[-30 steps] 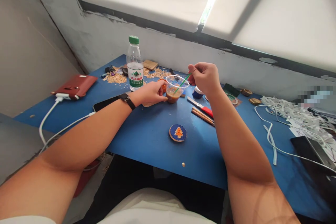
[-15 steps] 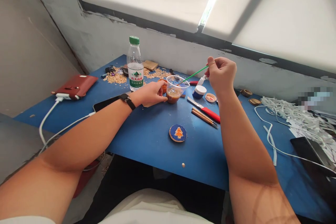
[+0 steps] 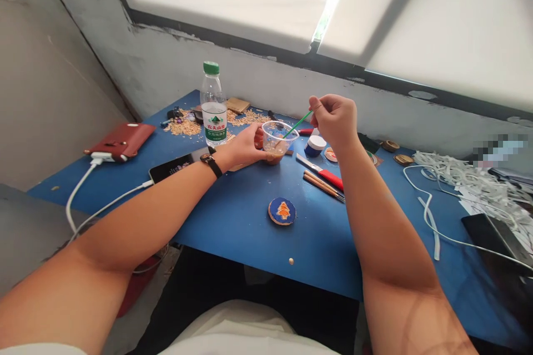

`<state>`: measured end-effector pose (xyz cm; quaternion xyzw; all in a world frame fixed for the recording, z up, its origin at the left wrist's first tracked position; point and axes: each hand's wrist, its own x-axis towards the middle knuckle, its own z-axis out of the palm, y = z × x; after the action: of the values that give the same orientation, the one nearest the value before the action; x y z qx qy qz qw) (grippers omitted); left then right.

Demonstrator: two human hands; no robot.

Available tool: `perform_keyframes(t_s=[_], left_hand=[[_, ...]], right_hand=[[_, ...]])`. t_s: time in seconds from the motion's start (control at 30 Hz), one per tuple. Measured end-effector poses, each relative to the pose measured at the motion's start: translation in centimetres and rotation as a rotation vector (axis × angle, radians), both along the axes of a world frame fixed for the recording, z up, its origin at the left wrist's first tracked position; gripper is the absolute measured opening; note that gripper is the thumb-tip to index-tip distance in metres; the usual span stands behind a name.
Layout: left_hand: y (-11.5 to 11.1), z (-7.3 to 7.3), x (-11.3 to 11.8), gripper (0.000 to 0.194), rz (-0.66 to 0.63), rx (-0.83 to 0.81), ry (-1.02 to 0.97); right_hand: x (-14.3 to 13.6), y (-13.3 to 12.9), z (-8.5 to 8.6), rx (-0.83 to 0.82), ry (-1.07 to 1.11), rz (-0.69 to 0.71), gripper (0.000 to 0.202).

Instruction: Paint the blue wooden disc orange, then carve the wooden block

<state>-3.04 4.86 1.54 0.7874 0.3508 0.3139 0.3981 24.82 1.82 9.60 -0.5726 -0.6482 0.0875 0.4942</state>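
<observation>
My left hand (image 3: pixel 249 145) is closed around the left side of a clear plastic cup (image 3: pixel 280 132) holding murky brown liquid. Above and right of the cup, my right hand (image 3: pixel 334 118) pinches a thin green-handled paintbrush (image 3: pixel 297 124). The brush slants down to the left, its lower end inside the cup. Nearer to me lies a round wood slice (image 3: pixel 282 211), painted blue with an orange tree on it. A white-lidded jar of blue paint (image 3: pixel 315 146) stands right of the cup, with an open orange paint lid (image 3: pixel 330 154) beside it.
A red-handled knife (image 3: pixel 320 171) and wooden-handled carving tools (image 3: pixel 322 185) lie right of centre. A water bottle (image 3: pixel 214 105) stands behind my left forearm, near a phone (image 3: pixel 177 166) on a cable. Wood shavings (image 3: pixel 183 123) cover the back left; shredded paper (image 3: pixel 470 177) lies right.
My left hand has closed around the cup, where before it only reached its side. My right hand has moved left and slightly down, bringing the brush deeper into the cup.
</observation>
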Motion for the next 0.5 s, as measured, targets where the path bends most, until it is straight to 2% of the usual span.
perform_keyframes(t_s=[0.03, 0.1, 0.23, 0.37, 0.5], left_hand=[[-0.1, -0.3, 0.5, 0.100, -0.011, -0.048, -0.084], [-0.4, -0.6, 1.5, 0.106, 0.019, -0.063, -0.129], [-0.8, -0.5, 2.8, 0.098, 0.045, -0.077, -0.112], [-0.9, -0.5, 2.9, 0.085, 0.071, -0.059, -0.083], [-0.6, -1.1, 2.6, 0.092, 0.116, -0.031, -0.013]], right_hand=[[-0.2, 0.0, 0.0, -0.017, 0.005, 0.015, 0.059], [-0.7, -0.1, 0.0, -0.027, 0.004, 0.024, 0.058], [-1.3, -0.4, -0.1, -0.035, -0.026, 0.011, 0.057], [-1.6, -0.5, -0.6, -0.089, -0.052, 0.039, 0.061], [-1.7, -0.3, -1.0, -0.090, -0.083, 0.046, 0.062]])
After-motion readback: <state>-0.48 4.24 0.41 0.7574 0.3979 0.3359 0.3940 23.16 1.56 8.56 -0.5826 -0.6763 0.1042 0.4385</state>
